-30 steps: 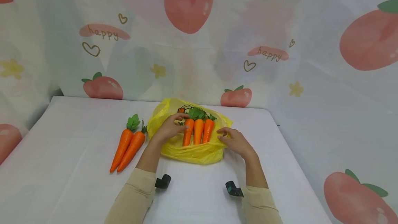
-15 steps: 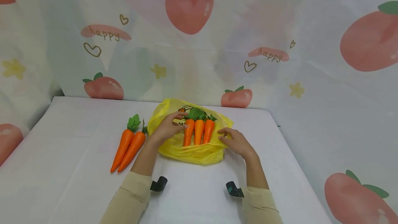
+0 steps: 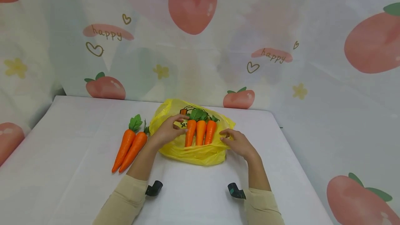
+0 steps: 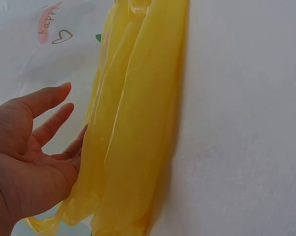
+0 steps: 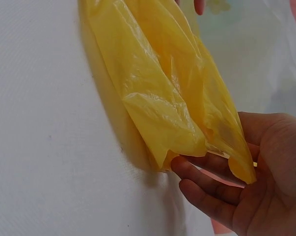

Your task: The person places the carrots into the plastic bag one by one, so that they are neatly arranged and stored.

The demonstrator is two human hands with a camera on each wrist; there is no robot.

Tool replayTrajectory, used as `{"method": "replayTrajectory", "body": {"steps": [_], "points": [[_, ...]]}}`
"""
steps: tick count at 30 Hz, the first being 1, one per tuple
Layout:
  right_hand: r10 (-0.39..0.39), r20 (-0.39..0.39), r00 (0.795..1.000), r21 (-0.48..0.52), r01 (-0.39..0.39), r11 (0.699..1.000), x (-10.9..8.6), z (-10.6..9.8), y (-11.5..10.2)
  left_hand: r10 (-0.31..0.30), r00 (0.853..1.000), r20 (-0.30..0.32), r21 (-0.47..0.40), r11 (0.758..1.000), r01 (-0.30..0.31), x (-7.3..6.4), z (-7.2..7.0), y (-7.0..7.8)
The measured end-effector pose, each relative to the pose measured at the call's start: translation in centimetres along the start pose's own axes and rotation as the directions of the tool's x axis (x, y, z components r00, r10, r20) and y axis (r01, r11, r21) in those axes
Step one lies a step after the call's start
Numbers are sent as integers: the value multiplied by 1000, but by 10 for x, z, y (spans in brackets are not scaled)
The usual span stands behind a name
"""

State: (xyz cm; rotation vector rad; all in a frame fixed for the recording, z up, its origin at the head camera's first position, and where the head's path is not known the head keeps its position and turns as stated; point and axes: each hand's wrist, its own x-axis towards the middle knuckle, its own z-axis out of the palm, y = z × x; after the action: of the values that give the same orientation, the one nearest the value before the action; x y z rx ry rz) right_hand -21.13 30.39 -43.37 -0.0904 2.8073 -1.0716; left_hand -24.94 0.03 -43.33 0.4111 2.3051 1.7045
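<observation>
From my remote seat I see a white table (image 3: 200, 197), its far corners at about ten and two o'clock from its middle. At twelve o'clock a yellow bag (image 3: 200, 158) lies directly on it, crumpled into folds along its near rim (both wrist views show the thin film rising in creases above the white surface). Between nine and ten o'clock I make out two loose carrots, a left carrot (image 3: 124, 148) and a right carrot (image 3: 134, 151), lying side by side. Their leafy tops point toward one o'clock, their tips toward seven. The right one's greenery sits just beside the bag.
</observation>
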Motion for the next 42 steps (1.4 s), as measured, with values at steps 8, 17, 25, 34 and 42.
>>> {"method": "replayTrajectory", "body": {"steps": [8, 17, 25, 34, 42], "points": [[15, 3, 1000, 6, -15, 1000, -1, 0, -2, 23, 1000, -8, 59, 998, -22, -13, -7, 4], [2, 5, 1000, 7, -2, 1000, 0, 0, -2, 47, 999, 8, 70, 996, -47, -26, -21, 7], [3, 7, 1000, 0, -3, 1000, -1, 1, -4, 45, 998, 37, 116, 992, -49, -36, -34, 2], [7, 14, 1000, -8, -7, 1000, 0, 1, -4, 63, 986, 153, 110, 991, -81, -55, -58, -3], [18, 14, 1000, 2, -19, 1000, 1, 2, -3, 113, 971, 209, 88, 987, -134, -68, -84, -9]]}}
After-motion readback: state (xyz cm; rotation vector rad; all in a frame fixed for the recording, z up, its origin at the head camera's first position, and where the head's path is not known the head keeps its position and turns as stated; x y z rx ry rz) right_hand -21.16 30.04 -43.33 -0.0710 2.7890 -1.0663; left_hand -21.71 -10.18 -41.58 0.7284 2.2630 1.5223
